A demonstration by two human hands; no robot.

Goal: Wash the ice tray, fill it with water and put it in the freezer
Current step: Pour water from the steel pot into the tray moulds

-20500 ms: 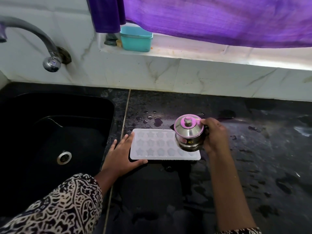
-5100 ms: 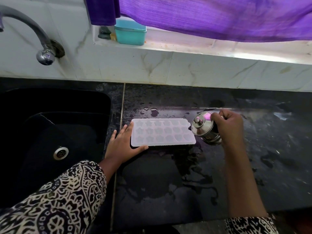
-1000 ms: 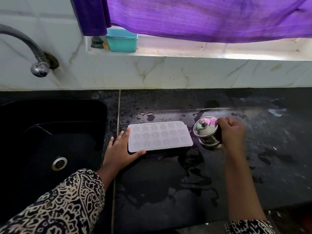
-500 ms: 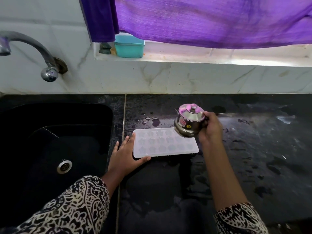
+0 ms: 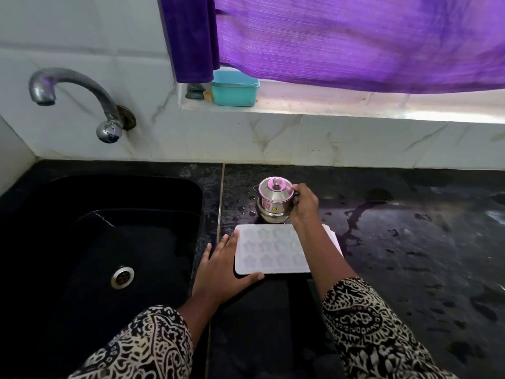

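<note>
The right forearm hides part of the ice tray on the wet tabletop. The right grip curls round the mostly hidden handle of the steel pot. The left grip, fingers straight, touches the tray's left edge.

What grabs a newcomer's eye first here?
The purple curtain spans the top of the view. Below it, on the wet black counter, the right hand grips the handle of a small lidded steel pot just behind the white ice tray, whose left edge the left hand steadies with flat fingers. The black sink fills the left side.
</note>
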